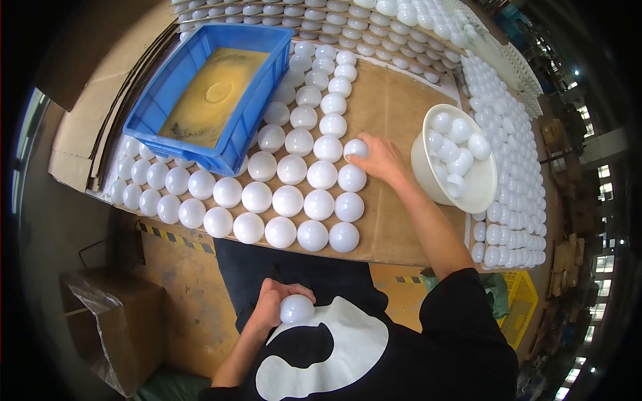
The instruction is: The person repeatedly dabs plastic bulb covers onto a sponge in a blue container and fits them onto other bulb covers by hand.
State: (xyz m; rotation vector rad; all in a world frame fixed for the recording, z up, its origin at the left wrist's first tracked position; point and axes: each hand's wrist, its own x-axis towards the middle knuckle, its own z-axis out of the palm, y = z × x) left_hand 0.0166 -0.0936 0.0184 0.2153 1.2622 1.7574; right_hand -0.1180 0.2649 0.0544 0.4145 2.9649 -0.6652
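Close to my body, below the table's front edge, my left hand is closed around a white bulb cover. On the cardboard-topped table, my right hand has its fingers on another white bulb cover, at the far end of the short rightmost column. Several rows of like covers stand dome up to the left of it. To the right of my right hand, a white tub is tilted and holds several loose covers.
A blue crate with yellowish powder inside stands at the back left among the covers. Stacked layers of covers rise behind, and more lie at the right. An open cardboard box and a yellow crate are on the floor.
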